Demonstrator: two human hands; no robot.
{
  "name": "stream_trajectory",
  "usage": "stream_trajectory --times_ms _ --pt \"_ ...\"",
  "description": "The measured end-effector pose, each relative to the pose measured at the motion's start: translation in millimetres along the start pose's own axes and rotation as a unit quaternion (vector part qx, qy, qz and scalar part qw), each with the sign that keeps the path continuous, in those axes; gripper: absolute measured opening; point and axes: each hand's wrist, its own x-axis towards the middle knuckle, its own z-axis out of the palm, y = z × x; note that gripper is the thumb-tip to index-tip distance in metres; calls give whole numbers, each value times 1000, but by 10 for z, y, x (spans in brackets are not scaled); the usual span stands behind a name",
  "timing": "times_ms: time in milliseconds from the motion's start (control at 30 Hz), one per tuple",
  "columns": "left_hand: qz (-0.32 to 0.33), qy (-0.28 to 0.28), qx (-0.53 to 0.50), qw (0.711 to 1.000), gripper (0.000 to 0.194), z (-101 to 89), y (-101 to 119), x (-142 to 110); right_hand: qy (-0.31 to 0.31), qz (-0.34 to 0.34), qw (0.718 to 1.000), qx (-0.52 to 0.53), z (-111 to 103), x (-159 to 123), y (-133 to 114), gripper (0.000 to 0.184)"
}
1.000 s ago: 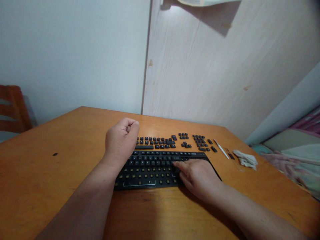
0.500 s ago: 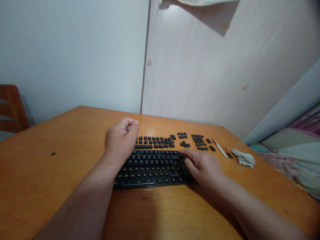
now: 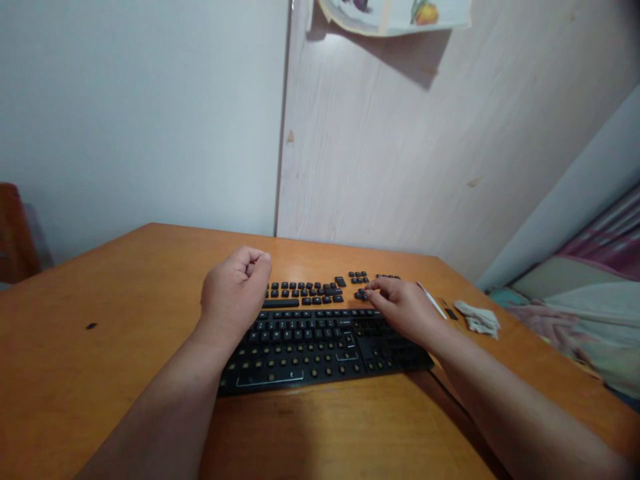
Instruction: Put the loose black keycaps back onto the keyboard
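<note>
A black keyboard [image 3: 300, 363] lies on the wooden table, with keycaps on its upper letter rows and bare key posts on the lower rows and right part. My left hand [image 3: 235, 287] is closed in a loose fist over the keyboard's left end; whatever its curled fingers hold is hidden. My right hand [image 3: 400, 307] reaches over the keyboard's right part. Its thumb and forefinger are pinched together at the small group of loose arrow keycaps [image 3: 360, 295], but I cannot make out what lies between them. Behind the keyboard are more loose keycaps [image 3: 310, 291] and a loose space bar [image 3: 280, 303].
Right of the keycaps lie a white stick-like tool [image 3: 431, 300], a small dark piece [image 3: 451, 314] and a crumpled white cloth [image 3: 477, 319]. A single black piece [image 3: 91, 326] rests on the table's left side. A chair [image 3: 15, 230] stands at the left.
My right hand has lifted off the keyboard's upper right area and moved forward to the loose keycaps, uncovering the keyboard's right part. My left hand keeps its fist. The view has tilted up slightly.
</note>
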Motion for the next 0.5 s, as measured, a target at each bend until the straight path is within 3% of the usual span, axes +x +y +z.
stream_trajectory --times_ms 167,367,500 --pt "2 -4 12 1000 33 3 -20 6 -53 18 998 -11 95 400 146 25" --pt "-8 -11 8 1000 33 -7 -9 8 -148 -67 981 -108 257 854 233 29" --pt "-13 -5 9 1000 31 -21 34 1 -176 -102 968 -147 349 1027 231 35"
